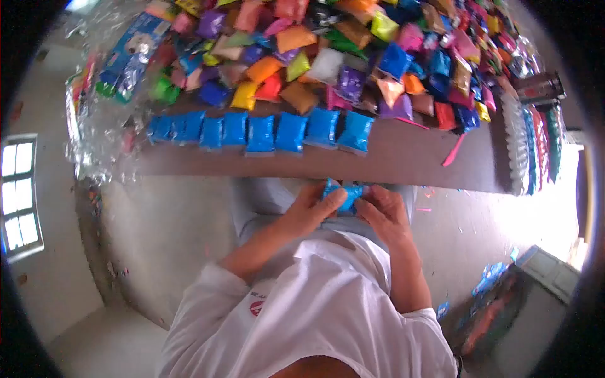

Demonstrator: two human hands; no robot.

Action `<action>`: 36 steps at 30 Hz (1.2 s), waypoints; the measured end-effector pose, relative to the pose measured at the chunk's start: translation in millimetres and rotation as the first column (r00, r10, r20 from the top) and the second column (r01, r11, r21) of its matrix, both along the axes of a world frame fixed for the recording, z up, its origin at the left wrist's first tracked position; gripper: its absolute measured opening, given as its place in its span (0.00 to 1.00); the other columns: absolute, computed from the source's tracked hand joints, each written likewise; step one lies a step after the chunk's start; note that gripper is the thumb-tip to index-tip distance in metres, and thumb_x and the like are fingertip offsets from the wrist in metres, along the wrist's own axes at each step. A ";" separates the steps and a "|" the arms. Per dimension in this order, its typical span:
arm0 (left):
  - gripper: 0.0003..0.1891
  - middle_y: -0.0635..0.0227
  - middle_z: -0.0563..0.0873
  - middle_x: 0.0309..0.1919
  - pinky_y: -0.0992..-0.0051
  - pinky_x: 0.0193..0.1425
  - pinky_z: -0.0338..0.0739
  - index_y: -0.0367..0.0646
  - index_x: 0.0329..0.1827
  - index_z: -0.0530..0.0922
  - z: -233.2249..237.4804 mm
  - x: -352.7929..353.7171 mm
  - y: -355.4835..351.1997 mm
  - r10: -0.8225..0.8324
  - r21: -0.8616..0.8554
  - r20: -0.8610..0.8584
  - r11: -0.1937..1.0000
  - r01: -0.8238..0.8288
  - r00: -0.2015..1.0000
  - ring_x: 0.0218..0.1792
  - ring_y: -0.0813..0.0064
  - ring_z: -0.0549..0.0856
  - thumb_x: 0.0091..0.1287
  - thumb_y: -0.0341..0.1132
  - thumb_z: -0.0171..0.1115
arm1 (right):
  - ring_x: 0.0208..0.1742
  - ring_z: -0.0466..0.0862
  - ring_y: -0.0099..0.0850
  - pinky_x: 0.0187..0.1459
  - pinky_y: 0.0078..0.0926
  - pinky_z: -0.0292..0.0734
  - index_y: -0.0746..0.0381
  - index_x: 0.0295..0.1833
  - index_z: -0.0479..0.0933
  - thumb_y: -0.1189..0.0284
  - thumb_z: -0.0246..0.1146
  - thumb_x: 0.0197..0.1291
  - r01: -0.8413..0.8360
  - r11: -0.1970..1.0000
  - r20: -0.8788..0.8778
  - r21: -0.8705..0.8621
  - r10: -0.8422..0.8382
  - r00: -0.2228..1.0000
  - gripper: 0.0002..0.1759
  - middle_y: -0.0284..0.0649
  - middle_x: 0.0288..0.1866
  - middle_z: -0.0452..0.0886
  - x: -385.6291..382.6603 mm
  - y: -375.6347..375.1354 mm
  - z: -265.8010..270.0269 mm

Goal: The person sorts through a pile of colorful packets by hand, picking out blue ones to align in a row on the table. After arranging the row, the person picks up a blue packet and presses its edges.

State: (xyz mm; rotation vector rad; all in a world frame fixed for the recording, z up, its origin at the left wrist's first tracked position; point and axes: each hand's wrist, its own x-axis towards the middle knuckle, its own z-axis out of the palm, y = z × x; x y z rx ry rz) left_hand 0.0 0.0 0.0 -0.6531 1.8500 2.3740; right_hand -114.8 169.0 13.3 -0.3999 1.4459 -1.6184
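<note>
Gripping a small blue packet (pixel 345 192) at waist height, just below the edge of a brown table (pixel 403 157), the left hand (pixel 315 206) and right hand (pixel 384 211) each close fingers and thumb tightly on one end. Both forearms angle inward, elbows bent. A row of blue packets (pixel 261 133) lines the table before a heap of coloured packets (pixel 353 57).

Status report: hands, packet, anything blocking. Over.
Hands: left hand and right hand both grip the blue packet. A row of blue packets lines the table edge. Nothing blocking.
</note>
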 end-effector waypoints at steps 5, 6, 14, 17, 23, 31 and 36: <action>0.24 0.78 0.76 0.23 0.76 0.30 0.69 0.44 0.35 0.78 17.6 -5.7 11.7 0.076 -0.075 -0.093 0.994 -0.083 0.993 0.26 0.79 0.74 0.70 0.59 0.53 | 0.31 0.71 0.16 0.32 0.16 0.66 0.67 0.45 0.78 0.76 0.62 0.60 0.072 0.987 -0.057 0.141 -0.065 0.996 0.08 0.27 0.32 0.76 5.8 -8.6 17.0; 0.24 0.78 0.76 0.23 0.76 0.30 0.69 0.44 0.35 0.78 16.6 -3.3 8.0 0.096 -0.103 -0.089 0.989 -0.105 0.991 0.26 0.79 0.74 0.70 0.59 0.53 | 0.32 0.72 0.15 0.33 0.17 0.68 0.67 0.44 0.78 0.75 0.65 0.60 0.069 0.994 -0.051 0.088 -0.065 0.997 0.09 0.28 0.34 0.77 7.3 -14.3 19.2; 0.25 0.69 0.76 0.24 0.72 0.34 0.69 0.39 0.30 0.75 -11.1 5.3 13.6 -0.115 -0.261 -0.108 0.962 0.084 0.987 0.28 0.79 0.74 0.74 0.54 0.47 | 0.36 0.74 0.17 0.37 0.15 0.69 0.67 0.47 0.78 0.70 0.68 0.60 0.015 0.983 -0.263 0.184 0.035 0.964 0.15 0.31 0.37 0.79 6.6 -7.9 16.2; 0.24 0.70 0.76 0.25 0.74 0.34 0.68 0.39 0.29 0.74 11.6 2.3 12.5 -0.028 -0.151 -0.115 0.988 0.010 0.993 0.29 0.81 0.72 0.74 0.51 0.47 | 0.37 0.74 0.18 0.37 0.16 0.70 0.66 0.49 0.78 0.68 0.66 0.62 0.214 0.958 -0.471 0.190 -0.103 0.876 0.15 0.32 0.37 0.79 -9.5 1.6 2.3; 0.20 0.73 0.74 0.22 0.79 0.30 0.64 0.39 0.28 0.74 22.7 6.3 -3.1 0.089 -0.276 -0.156 0.952 -0.130 0.984 0.25 0.85 0.69 0.74 0.45 0.48 | 0.27 0.70 0.15 0.26 0.15 0.64 0.62 0.54 0.78 0.59 0.64 0.64 0.693 0.721 -0.829 0.007 -0.383 0.407 0.21 0.28 0.31 0.76 -110.7 19.8 -0.5; 0.10 0.62 0.79 0.21 0.70 0.28 0.70 0.37 0.28 0.74 26.9 -7.7 -22.3 0.068 -0.624 -0.364 0.722 -0.297 0.929 0.22 0.71 0.76 0.69 0.31 0.54 | 0.28 0.78 0.22 0.31 0.21 0.74 0.66 0.54 0.78 0.58 0.63 0.64 0.735 0.654 -0.796 0.176 -0.345 0.498 0.22 0.36 0.32 0.81 -164.7 5.2 4.1; 0.10 0.63 0.73 0.17 0.68 0.23 0.65 0.39 0.25 0.72 22.8 -18.7 -39.4 0.106 -0.735 -0.419 0.543 -0.406 0.902 0.19 0.66 0.75 0.65 0.31 0.59 | 0.33 0.80 0.23 0.34 0.21 0.75 0.64 0.54 0.79 0.64 0.66 0.62 0.767 0.640 -0.870 0.054 -0.347 0.351 0.19 0.37 0.36 0.83 -162.1 10.2 -1.6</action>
